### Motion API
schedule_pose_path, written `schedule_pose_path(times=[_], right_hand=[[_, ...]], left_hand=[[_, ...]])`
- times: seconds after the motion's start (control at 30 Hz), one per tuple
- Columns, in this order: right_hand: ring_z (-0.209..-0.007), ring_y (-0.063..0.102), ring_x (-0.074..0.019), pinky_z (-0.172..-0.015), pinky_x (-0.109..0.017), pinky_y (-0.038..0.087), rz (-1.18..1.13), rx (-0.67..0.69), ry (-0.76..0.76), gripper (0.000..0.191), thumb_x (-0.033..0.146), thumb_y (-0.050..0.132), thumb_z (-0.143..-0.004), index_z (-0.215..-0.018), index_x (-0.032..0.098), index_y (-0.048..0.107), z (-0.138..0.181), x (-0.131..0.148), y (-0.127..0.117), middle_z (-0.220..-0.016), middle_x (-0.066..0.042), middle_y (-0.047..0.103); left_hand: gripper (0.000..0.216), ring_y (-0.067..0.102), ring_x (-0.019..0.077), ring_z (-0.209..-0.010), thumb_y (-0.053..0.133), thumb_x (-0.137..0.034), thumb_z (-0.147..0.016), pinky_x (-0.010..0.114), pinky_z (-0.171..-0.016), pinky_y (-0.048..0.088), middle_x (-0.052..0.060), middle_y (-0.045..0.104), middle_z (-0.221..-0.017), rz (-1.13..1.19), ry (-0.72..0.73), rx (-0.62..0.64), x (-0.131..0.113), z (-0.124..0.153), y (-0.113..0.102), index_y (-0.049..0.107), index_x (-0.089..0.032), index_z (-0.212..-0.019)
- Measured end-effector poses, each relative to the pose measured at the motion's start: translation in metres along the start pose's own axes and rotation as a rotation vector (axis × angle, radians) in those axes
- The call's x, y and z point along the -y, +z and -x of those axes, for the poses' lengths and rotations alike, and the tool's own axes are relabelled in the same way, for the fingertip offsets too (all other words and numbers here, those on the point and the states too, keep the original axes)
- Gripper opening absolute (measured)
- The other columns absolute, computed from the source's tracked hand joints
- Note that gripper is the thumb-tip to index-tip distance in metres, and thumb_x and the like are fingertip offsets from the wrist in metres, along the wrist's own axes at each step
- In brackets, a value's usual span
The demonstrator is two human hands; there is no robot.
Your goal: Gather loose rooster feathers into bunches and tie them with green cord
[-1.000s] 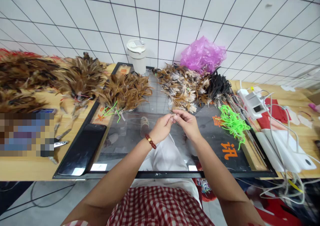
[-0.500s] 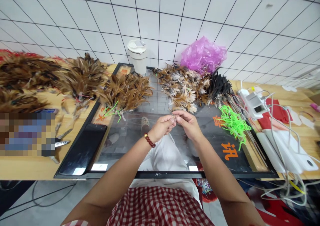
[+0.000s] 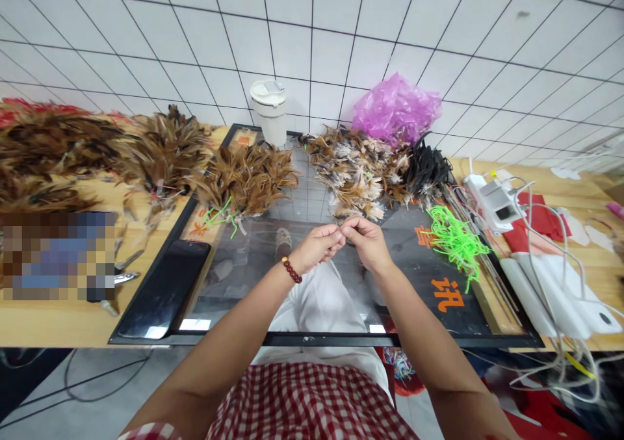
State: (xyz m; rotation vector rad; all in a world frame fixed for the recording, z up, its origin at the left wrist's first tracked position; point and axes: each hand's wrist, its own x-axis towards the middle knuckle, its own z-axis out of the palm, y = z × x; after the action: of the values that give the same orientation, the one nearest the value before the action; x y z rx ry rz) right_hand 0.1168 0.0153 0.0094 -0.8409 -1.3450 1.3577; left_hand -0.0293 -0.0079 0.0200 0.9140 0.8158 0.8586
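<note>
Above the glass panel (image 3: 253, 310), my left hand (image 3: 319, 247) and my right hand (image 3: 364, 237) meet fingertip to fingertip. Both are closed in a pinch, and whatever lies between them is too small or hidden to make out. Beyond them to the left spreads a pile of brown feathers (image 3: 253, 173); light green ties (image 3: 218, 214) lie at its near edge. A pile of mottled brown and white feathers (image 3: 353, 173) is straight ahead, with black feathers (image 3: 428, 168) beside it. Bright green cords (image 3: 455, 240) are heaped to the right.
A white lidded cup (image 3: 270, 112) and a purple plastic bag (image 3: 397, 105) stand along the tiled wall. A black phone (image 3: 166, 290) rests at left, near scissors (image 3: 124, 278). More brown feathers (image 3: 163, 147) lie farther left. White cables and a charger (image 3: 500, 206) occupy the right.
My right hand's fingers have curled in closer against my left fingertips. Both hands stay at nearly the same spot above the glass.
</note>
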Motion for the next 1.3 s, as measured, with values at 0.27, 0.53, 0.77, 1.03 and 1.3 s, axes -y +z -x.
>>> schedule_pose_path(times=[0.27, 0.53, 0.77, 1.03, 1.3], right_hand=[[-0.056, 0.047, -0.0107, -0.057, -0.025, 0.04, -0.086, -0.157, 0.09, 0.02, 0.036, 0.073, -0.068, -0.066, 0.02, 0.062, -0.009, -0.003, 0.001, -0.059, 0.003, 0.055], [-0.057, 0.045, -0.0116, -0.057, -0.025, 0.036, 0.412, -0.26, 0.04, 0.018, 0.038, 0.069, -0.068, -0.07, 0.019, 0.068, -0.016, -0.001, -0.038, -0.062, 0.001, 0.057], [-0.065, 0.051, -0.0144, -0.066, -0.028, 0.04, 0.715, -0.032, -0.071, 0.006, 0.027, 0.073, -0.066, -0.07, 0.024, 0.072, -0.01, -0.008, -0.038, -0.069, 0.0, 0.062], [-0.052, 0.044, -0.0081, -0.055, -0.024, 0.04, -0.076, -0.254, 0.088, 0.02, 0.035, 0.075, -0.068, -0.075, 0.02, 0.065, -0.014, 0.008, -0.031, -0.063, 0.004, 0.059], [-0.062, 0.057, -0.0089, -0.058, -0.022, 0.046, -0.3, -0.258, 0.122, 0.021, 0.03, 0.078, -0.065, -0.078, 0.02, 0.064, -0.012, 0.013, -0.022, -0.076, 0.001, 0.068]], left_hand=[[0.037, 0.031, 0.0064, -0.049, 0.057, -0.051, -0.079, 0.021, -0.047, 0.023, -0.006, 0.038, -0.056, -0.38, 0.188, -0.026, -0.005, -0.017, -0.003, 0.057, -0.014, -0.08], [0.036, 0.021, 0.0021, -0.039, 0.065, -0.048, -0.074, 0.018, -0.039, 0.011, -0.008, 0.033, -0.052, 0.025, 0.174, -0.191, -0.016, -0.052, -0.019, 0.049, -0.016, -0.071], [0.036, 0.023, 0.0008, -0.039, 0.073, -0.041, -0.069, 0.012, -0.036, 0.015, -0.009, 0.034, -0.054, 0.314, 0.216, -0.162, -0.011, -0.054, -0.038, 0.047, -0.015, -0.074], [0.033, 0.03, -0.0001, -0.044, 0.075, -0.033, -0.068, 0.011, -0.037, 0.02, -0.003, 0.048, -0.069, 0.41, 0.18, -0.04, -0.01, -0.046, -0.034, 0.049, -0.013, -0.074], [0.032, 0.034, 0.0018, -0.043, 0.073, -0.037, -0.069, 0.014, -0.036, 0.028, -0.004, 0.045, -0.064, 0.227, -0.007, 0.099, -0.008, -0.039, -0.009, 0.053, -0.013, -0.072]])
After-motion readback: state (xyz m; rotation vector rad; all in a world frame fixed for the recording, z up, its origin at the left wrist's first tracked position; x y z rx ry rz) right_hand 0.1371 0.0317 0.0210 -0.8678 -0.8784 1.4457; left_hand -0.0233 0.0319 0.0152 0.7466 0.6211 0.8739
